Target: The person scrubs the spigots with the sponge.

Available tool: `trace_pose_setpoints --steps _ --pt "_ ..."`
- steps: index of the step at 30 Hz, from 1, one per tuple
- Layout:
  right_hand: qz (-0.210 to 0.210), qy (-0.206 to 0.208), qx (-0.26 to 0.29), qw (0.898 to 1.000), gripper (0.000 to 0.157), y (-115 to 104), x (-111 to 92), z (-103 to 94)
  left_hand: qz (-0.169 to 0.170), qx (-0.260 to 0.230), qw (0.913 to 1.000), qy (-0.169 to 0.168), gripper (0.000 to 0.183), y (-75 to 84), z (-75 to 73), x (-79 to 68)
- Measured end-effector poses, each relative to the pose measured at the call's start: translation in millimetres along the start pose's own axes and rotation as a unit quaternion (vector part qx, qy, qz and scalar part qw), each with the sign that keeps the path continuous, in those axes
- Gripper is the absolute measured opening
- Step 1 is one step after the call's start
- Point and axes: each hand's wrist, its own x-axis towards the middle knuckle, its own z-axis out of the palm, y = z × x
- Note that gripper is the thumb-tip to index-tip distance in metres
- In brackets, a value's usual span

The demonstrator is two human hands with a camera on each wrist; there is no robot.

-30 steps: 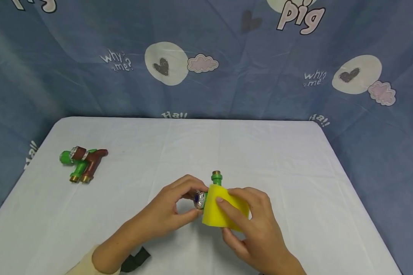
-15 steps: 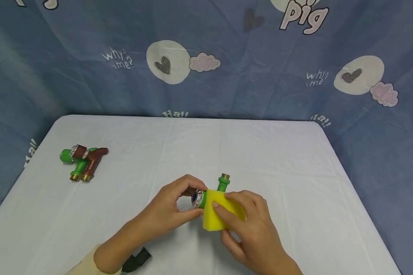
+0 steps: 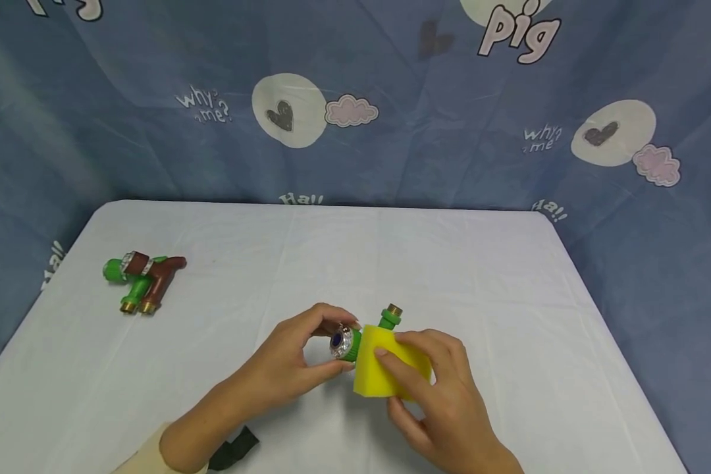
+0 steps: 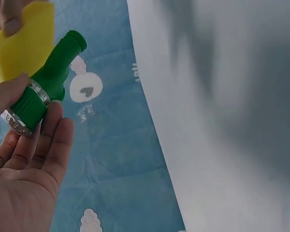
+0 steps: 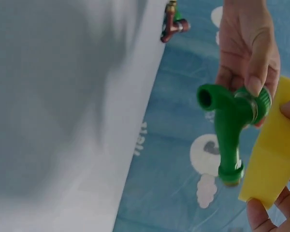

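Note:
A green plastic tap (image 4: 58, 63) with a silver-trimmed knob is held up over the table. My left hand (image 3: 290, 355) grips it by the knob, thumb on one side and fingers on the other. In the right wrist view, the tap's spout (image 5: 206, 98) faces the camera and its threaded inlet hangs lower in the picture. A folded yellow cloth (image 3: 370, 375) is pinched between the thumb and fingers of my right hand (image 3: 444, 395). In the head view, the cloth covers most of the tap's body, leaving the knob and brass-ended inlet showing.
A brown tap (image 3: 164, 280) and another green tap (image 3: 137, 289) lie together at the table's left. Near my left forearm is a black strap-like piece (image 3: 236, 451). The white-covered table (image 3: 480, 276) ends at a blue printed curtain (image 3: 403, 151).
The tap has turned in my left hand's hold, so its brass-ended inlet leans further right. The cloth has shifted slightly with my right hand. The taps on the left stay put.

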Motion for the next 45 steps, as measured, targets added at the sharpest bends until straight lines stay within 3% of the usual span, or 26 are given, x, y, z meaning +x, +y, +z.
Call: trace_pose_setpoints --steps 6,19,31,37,45 --pt "-0.014 0.005 -0.002 1.0 0.034 -4 5 4.6 0.025 0.005 0.9996 0.01 0.056 1.7 3.4 1.2" --pt "-0.006 0.006 -0.057 0.998 0.033 6 -10 5.6 0.056 -0.002 0.9984 0.008 0.048 1.8 1.7 3.4" --pt "0.032 0.012 -0.07 0.997 0.036 22 -26 4.7 0.007 -0.059 0.9981 0.016 0.047 -2.2 -0.2 2.0" --pt "0.063 0.018 -0.017 0.998 0.043 17 -26 2.9 -0.035 -0.079 0.9961 0.018 0.047 -2.4 -2.4 0.8" --pt "0.024 -0.007 0.039 0.999 0.046 -2 -16 7.7 -0.061 -0.103 0.9927 -0.009 0.047 -0.7 -2.2 -1.0"
